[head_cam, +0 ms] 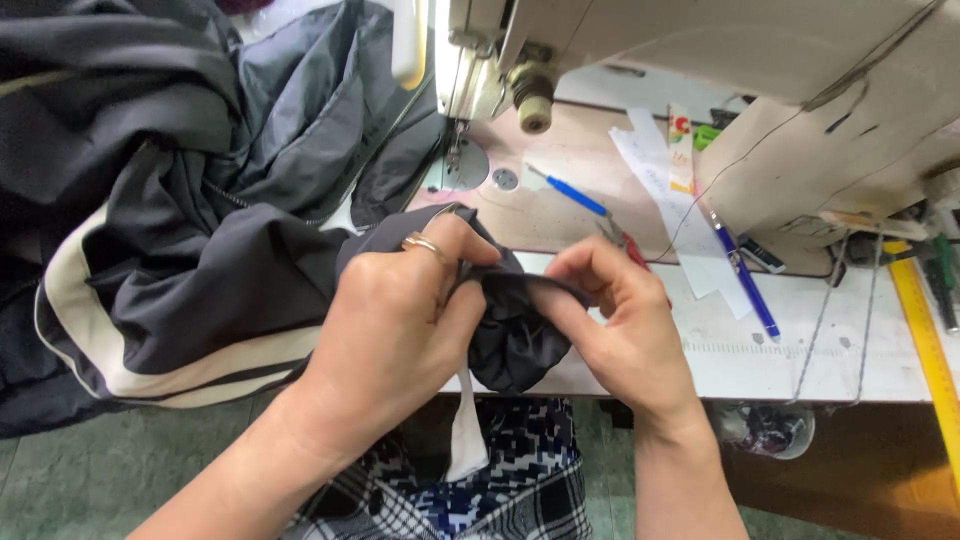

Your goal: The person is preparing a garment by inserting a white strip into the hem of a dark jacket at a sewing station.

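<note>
While both hands, left (385, 325) and right (625, 320), pinch the dark fabric fold (515, 335) shut, they keep it taut before the sewing machine (700, 90).

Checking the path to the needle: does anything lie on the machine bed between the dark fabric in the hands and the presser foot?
Nothing visible does. Both hands pinch the dark fabric; the bed up to the presser foot looks bare. The blue-handled tool lies to the right.

Both forearms rise from six o'clock and meet at centre. The left hand (395, 330) curls knuckles-up, a ring on one finger, its thumb and fingertips closed in a pinching grip. The right hand (620, 325) faces it, fingers bent, pinching likewise at nine o'clock.
</note>
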